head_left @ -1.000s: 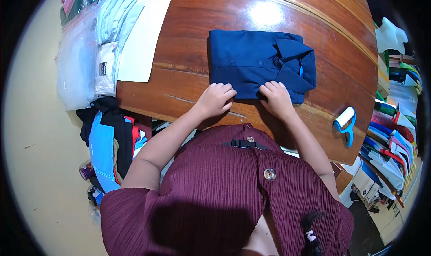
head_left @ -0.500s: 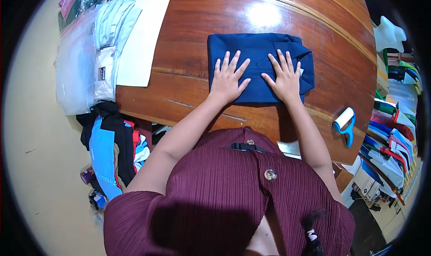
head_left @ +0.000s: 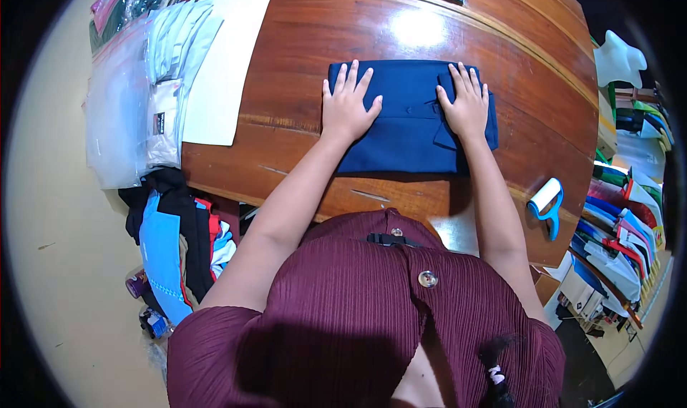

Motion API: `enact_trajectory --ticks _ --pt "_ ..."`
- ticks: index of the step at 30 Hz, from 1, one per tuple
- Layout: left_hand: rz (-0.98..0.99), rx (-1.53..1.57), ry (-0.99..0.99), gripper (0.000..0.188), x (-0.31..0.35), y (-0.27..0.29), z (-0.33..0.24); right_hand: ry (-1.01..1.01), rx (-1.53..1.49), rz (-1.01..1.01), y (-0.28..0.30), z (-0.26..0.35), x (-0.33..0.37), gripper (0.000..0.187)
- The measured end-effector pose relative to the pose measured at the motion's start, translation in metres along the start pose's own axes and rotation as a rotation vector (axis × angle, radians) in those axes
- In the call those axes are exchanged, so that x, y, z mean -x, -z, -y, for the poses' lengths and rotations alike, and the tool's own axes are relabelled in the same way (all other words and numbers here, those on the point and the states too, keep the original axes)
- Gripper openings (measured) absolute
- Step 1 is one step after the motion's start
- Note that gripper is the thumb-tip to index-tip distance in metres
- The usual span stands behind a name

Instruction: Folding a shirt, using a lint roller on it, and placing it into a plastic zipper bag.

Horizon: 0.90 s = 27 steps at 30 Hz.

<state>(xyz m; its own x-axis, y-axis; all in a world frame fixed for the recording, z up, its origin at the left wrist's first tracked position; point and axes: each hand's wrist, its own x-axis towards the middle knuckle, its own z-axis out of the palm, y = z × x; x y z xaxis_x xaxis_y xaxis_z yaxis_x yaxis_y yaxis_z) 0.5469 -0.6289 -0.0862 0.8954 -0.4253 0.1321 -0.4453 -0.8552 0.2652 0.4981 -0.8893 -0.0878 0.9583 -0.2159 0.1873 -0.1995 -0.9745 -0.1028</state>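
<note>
A navy blue folded garment (head_left: 408,140), seemingly a shirt with a collar at its right end, lies flat on the wooden table (head_left: 286,93). My left hand (head_left: 349,107) rests flat on its left side, fingers spread toward the far edge. On its right part, by the collar, lies my right hand (head_left: 465,104), also flat with the fingers a little apart. A small button shows on the fabric between the two hands. Neither hand grips the cloth. The garment's underside is hidden.
A lint roller (head_left: 547,206) with a blue handle lies near the table's right edge. At the left are white sheets (head_left: 222,100), clear plastic bags (head_left: 118,115) and a hanging pile of clothes (head_left: 161,243). Garments on a rack (head_left: 622,229) stand at the right beyond the table.
My hands have moved apart toward the garment's two sides, the left hand leftward and the right hand slightly rightward and farther up. The garment appears slightly lower in view.
</note>
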Motion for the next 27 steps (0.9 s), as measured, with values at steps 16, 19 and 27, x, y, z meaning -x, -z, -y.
enact_trajectory --ticks 16,19,27 --pt "0.109 0.049 -0.335 0.053 0.062 0.019 0.006 0.246 -0.13 0.119 0.036 -0.019 0.058 0.061" --pt "0.152 0.159 -0.475 0.051 0.067 0.032 0.033 0.387 -0.228 0.112 0.053 -0.04 0.061 0.055" --pt "0.169 0.008 -0.704 0.045 0.067 0.067 0.09 0.704 -0.076 0.316 0.093 -0.109 0.076 0.065"
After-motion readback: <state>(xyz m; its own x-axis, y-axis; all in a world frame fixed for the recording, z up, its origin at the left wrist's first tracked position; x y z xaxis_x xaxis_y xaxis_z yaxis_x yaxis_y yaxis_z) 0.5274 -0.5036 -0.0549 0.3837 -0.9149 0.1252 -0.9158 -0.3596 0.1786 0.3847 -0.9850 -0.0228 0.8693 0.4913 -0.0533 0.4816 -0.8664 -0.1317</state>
